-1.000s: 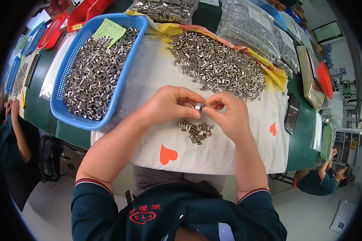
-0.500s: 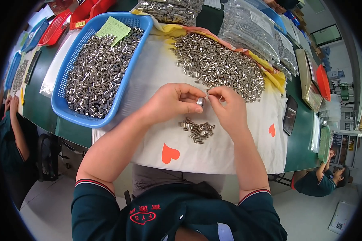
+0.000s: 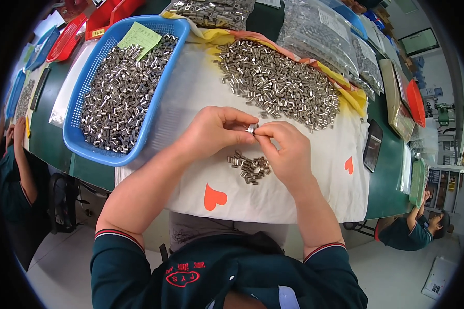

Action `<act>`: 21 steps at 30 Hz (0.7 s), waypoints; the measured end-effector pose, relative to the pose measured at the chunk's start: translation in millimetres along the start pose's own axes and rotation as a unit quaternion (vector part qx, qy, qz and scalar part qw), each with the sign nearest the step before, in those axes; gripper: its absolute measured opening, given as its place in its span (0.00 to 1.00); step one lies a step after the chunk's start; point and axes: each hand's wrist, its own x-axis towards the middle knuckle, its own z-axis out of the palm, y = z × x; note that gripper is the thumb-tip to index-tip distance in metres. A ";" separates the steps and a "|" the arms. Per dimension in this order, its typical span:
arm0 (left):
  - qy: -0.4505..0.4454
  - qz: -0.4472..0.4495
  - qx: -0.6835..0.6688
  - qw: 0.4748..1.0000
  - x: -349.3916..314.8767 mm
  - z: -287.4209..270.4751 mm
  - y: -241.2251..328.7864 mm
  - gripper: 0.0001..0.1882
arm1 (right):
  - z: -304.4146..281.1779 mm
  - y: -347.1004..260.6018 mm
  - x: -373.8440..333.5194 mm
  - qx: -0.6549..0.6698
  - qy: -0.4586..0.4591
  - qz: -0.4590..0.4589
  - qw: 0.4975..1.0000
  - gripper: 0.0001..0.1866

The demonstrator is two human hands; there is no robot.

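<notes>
Thumb and fingers of my left hand [image 3: 215, 130] pinch a short, round silvery metal piece [image 3: 251, 129], perhaps a ring. My right hand [image 3: 287, 149] is closed too, its thumb and forefinger pressed together at the right side of that piece. Whatever those fingertips hold is too small or too covered to make out. Just below the hands lies a small heap of short metal cylinders [image 3: 248, 167] on the white cloth [image 3: 258, 198]. Beyond them spreads a large pile of similar cylinders [image 3: 278, 82].
A blue plastic basket [image 3: 150, 121] full of metal cylinders, with a green paper slip [image 3: 140, 38], stands at left. Clear bags of metal parts [image 3: 317, 38] lie at the back. At right is a dark phone-like object [image 3: 372, 147]. Other people work at both sides.
My right hand has moved slightly left, bringing its fingertips against the metal piece in my left hand. The left hand has shifted slightly left with the piece.
</notes>
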 end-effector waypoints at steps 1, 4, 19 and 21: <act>-0.010 -0.004 -0.020 1.000 -1.1 -0.6 1.2 0.18 | -3.9 3.6 0.5 0.071 -0.033 0.046 0.996 0.06; -0.026 -0.013 -0.031 0.999 -2.3 1.9 2.5 0.18 | -9.7 3.8 1.1 0.141 -0.084 0.128 0.978 0.06; -0.068 0.003 -0.024 0.997 -1.2 -1.7 -0.4 0.16 | 4.3 28.6 8.8 -0.145 -0.097 0.054 0.983 0.03; -0.061 0.011 -0.044 0.997 -0.1 -2.6 -1.7 0.16 | 4.2 28.6 4.2 -0.130 -0.089 0.052 0.986 0.03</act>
